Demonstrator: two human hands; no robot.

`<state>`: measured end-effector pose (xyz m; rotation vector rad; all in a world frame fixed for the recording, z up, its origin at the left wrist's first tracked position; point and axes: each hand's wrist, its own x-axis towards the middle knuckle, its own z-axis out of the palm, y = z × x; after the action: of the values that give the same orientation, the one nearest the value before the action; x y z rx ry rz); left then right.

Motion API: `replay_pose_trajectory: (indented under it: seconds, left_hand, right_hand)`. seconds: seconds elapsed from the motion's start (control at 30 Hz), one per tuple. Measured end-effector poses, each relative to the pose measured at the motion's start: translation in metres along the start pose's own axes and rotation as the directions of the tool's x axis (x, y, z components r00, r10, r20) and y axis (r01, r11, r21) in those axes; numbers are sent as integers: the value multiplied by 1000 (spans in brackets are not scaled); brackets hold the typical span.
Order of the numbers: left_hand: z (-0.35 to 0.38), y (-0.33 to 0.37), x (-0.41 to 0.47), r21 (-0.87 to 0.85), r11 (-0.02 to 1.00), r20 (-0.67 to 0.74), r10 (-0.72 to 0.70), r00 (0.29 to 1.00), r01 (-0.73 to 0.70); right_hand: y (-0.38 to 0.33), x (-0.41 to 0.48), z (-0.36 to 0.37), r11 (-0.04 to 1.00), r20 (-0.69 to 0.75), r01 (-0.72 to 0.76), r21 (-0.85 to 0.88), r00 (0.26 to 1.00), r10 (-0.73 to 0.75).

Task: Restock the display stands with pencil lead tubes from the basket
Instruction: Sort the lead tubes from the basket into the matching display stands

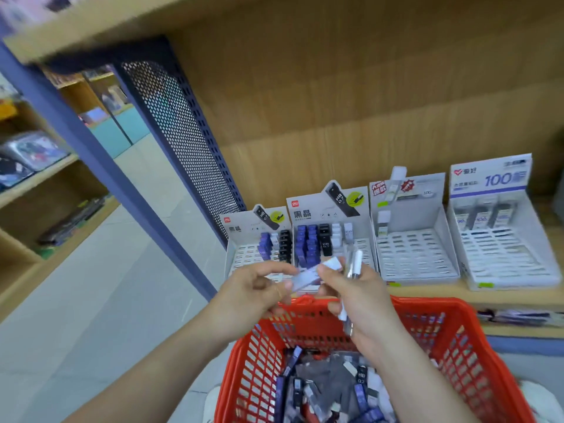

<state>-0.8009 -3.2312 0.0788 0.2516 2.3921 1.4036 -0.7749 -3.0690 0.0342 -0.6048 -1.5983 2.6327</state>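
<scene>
Shelf (427, 290) carries display stands (415, 254); left hand (253, 288) and right hand (360, 297) pinch tubes (308, 274) above basket (457, 331)

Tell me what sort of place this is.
Most likely a stationery shop aisle. Cardboard display stands stocked with pencil lead tubes sit on a wooden shelf. A red basket in front holds more, and further shelves of goods run along the left.

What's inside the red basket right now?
A loose pile of lead tubes lies in the red basket: blue, black and white-capped ones, one marked HB 0.7. The right forearm covers part of the pile; the frame's lower edge cuts off more.
</scene>
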Motion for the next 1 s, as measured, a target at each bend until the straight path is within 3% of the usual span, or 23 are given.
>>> replay_pose_trajectory:
  seconds: [0.13, 0.27, 0.37, 0.43, 0.47, 0.53, 0.6, 0.67, 0.77, 1.0]
  left_hand:
    - [29, 7, -11, 87, 989, 1, 120, 993, -120]
    - [51, 30, 4, -62, 986, -98, 146, 984, -152]
    - [62, 43, 20, 43, 979, -38, 202, 979, -200]
    - [67, 47, 38, 100, 976, -46, 201, 979, -196]
    - [69, 48, 49, 110, 975, -75, 201, 977, -192]
    - [69, 51, 76, 99, 979, -165, 195, 967, -181]
    - [69, 52, 105, 155, 970, -231, 222, 947, -189]
    - [70, 48, 134, 267, 945, -256, 256, 932, -186]
    - [77, 37, 170, 418, 893, -235, 286, 929, -169]
    - [96, 8, 213, 586, 788, -125, 318, 940, -189]
  right_hand:
    - [-8, -10, -15, 993, -47, 71, -96, 996, -75]
    - [-18, -13, -40, 959, 99, 129, -254, 989, -107]
    - [-25, -7, -57, 935, 202, 195, -297, 970, -138]
    - [-25, 4, -72, 940, 118, 175, -293, 982, -146]
    - [-24, 10, -81, 963, 22, 126, -239, 992, -125]
    - [-21, 21, -101, 998, -140, 11, 57, 990, -3]
    - [-17, 28, -120, 924, -167, -52, 378, 978, 123]
    - [-10, 35, -134, 835, -141, -64, 547, 976, 168]
    - [4, 47, -142, 776, -125, -55, 629, 977, 171]
    - [16, 68, -134, 781, -190, -30, 624, 963, 189]
